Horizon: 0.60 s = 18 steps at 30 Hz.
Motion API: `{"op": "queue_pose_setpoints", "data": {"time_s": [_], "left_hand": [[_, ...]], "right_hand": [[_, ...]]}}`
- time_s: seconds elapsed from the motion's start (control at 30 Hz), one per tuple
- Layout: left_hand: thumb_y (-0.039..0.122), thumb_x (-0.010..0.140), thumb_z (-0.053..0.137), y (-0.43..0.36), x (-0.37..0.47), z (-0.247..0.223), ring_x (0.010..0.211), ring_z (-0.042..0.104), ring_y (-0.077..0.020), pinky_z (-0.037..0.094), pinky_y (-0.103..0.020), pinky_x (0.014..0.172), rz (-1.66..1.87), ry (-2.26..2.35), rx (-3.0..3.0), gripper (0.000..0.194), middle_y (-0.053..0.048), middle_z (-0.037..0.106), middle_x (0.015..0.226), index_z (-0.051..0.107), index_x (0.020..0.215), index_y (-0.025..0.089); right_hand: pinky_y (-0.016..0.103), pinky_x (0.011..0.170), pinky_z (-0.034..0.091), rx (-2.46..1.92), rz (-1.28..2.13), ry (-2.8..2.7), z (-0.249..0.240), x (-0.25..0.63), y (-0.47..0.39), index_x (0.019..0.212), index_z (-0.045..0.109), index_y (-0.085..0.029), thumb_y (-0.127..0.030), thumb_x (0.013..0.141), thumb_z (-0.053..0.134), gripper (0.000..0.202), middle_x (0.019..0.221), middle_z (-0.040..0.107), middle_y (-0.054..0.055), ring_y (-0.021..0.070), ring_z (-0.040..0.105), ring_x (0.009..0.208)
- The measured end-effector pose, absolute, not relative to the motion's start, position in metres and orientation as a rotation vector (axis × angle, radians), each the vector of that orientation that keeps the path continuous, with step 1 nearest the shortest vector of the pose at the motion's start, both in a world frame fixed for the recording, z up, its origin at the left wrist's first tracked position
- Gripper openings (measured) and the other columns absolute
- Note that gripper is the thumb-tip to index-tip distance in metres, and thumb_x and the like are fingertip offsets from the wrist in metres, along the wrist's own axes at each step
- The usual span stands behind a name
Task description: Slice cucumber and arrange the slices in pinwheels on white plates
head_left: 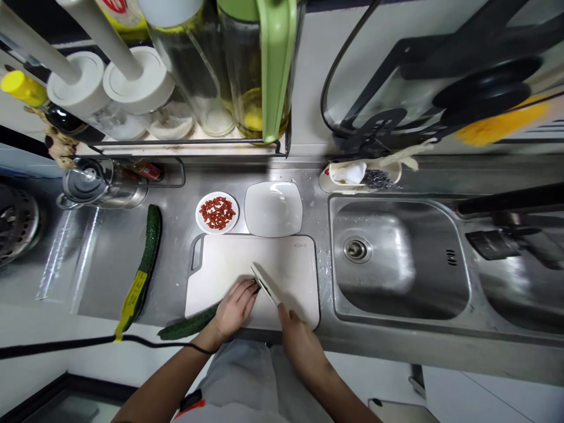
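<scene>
A dark green cucumber [189,324] lies slantwise across the lower left of a white cutting board [229,258]. My left hand [237,306] is wrapped over its right part, fingertips close to the cut end. In my right hand [300,339] is the handle of a knife [268,286], whose blade stands against the cucumber's right end, just beside my left fingertips. Behind the board are an empty white square plate [273,208] and a small white plate [198,218] of red berries [217,212].
Another cucumber [152,241] with a yellow label lies left of the board. A metal sink [396,258] is at the right. Oil bottles and jars fill a rack [198,147] above the counter. A black cable [154,343] crosses the lower left. A lidded pot [88,182] stands back left.
</scene>
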State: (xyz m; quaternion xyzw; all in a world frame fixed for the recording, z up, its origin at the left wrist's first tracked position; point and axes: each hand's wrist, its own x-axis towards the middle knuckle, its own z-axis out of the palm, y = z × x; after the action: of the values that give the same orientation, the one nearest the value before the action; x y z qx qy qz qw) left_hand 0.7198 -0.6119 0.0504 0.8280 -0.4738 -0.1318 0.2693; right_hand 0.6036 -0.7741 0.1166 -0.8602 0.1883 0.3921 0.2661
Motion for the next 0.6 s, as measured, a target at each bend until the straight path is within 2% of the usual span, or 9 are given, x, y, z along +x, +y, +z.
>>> {"op": "queue_pose_setpoints", "data": {"time_s": [0.2,0.6], "left_hand": [[0.018,0.090,0.048,-0.611,0.719,0.048,0.112,0.056,-0.0203,0.046,-0.043,0.103,-0.323,-1.310,2.258,0.027,-0.009,0.063,0.111,0.056,0.116,0.016],[0.017,0.091,0.047,-0.612,0.719,0.049,0.114,0.055,-0.0207,0.046,-0.043,0.103,-0.313,-1.320,2.257,0.030,-0.009,0.062,0.115,0.054,0.119,0.016]], "right_hand": [[0.023,0.068,0.046,-2.291,1.089,0.465,0.138,0.591,-0.773,0.127,0.046,-0.017,0.003,0.082,0.025,0.053,0.098,0.064,0.012,0.0184,0.065,0.086],[0.024,0.066,0.047,-2.258,1.168,0.484,0.142,0.587,-0.773,0.126,0.044,-0.019,0.004,0.082,0.024,0.053,0.100,0.062,0.012,0.0195,0.066,0.086]]}}
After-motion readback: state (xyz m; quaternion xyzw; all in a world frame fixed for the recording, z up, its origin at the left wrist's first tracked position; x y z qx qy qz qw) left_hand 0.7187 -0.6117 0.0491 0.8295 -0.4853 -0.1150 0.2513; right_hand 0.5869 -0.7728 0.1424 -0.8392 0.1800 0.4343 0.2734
